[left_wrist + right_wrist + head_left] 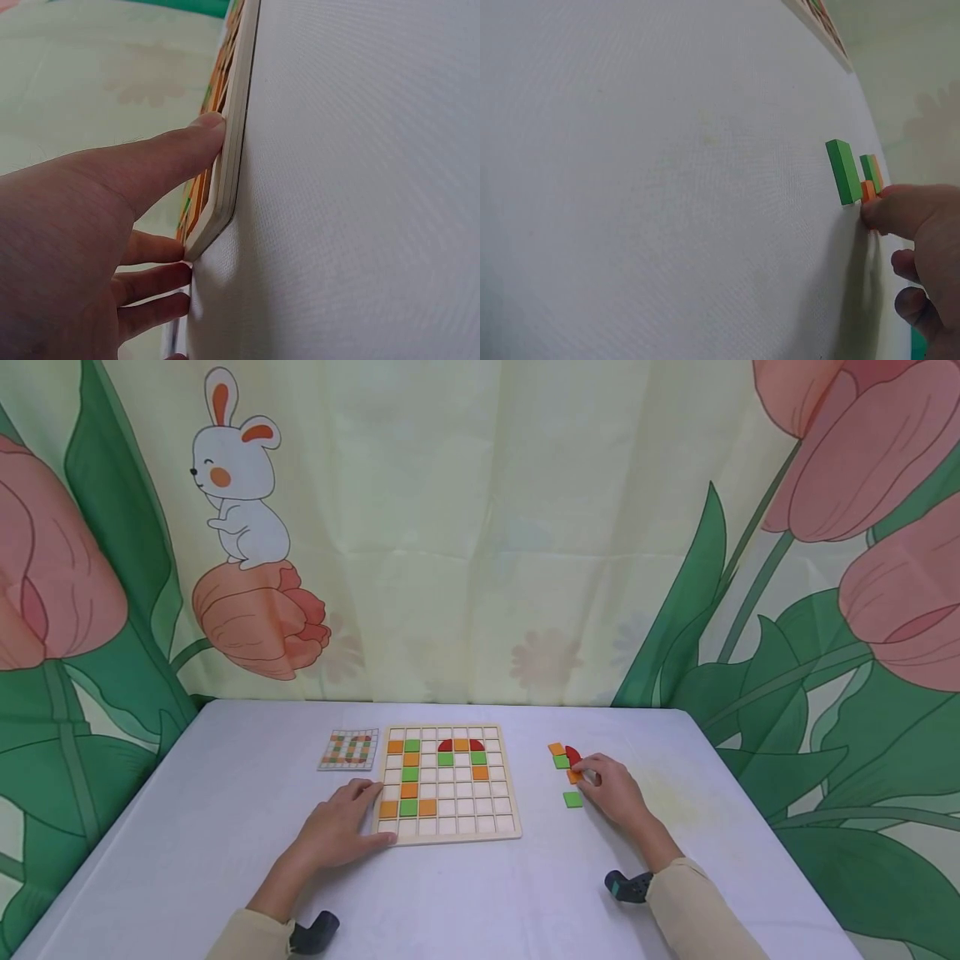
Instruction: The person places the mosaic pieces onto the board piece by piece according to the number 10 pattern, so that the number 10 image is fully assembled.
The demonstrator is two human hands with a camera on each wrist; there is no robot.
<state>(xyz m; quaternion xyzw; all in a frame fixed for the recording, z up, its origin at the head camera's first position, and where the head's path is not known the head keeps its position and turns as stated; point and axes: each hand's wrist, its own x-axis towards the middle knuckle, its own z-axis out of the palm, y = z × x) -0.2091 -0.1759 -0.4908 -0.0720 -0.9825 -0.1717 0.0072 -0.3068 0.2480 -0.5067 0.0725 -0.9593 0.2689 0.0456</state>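
A wooden grid board (pixel 462 839) lies on the table with orange, green and red tiles in some squares. At its near left corner rests my left hand (pixel 341 827), fingers extended along the left side. In the left wrist view the thumb (pixel 184 154) lies against the board's near edge (pixel 238 127). To the right of the board, my right hand (pixel 617 789) pinches an orange tile (pixel 574 777) between thumb and fingertips, low over the cloth. Beside those fingertips are a red curved piece (pixel 572 755), a green tile (pixel 561 762) and another orange tile (pixel 556 748). A separate green tile (pixel 572 799) lies nearer me.
A pattern card (pixel 348 750) with a coloured grid lies left of the board. White cloth (pixel 465 902) covers the table, and a printed curtain (pixel 435 543) hangs behind it. Dark wrist devices (pixel 628 887) sit at both sleeves.
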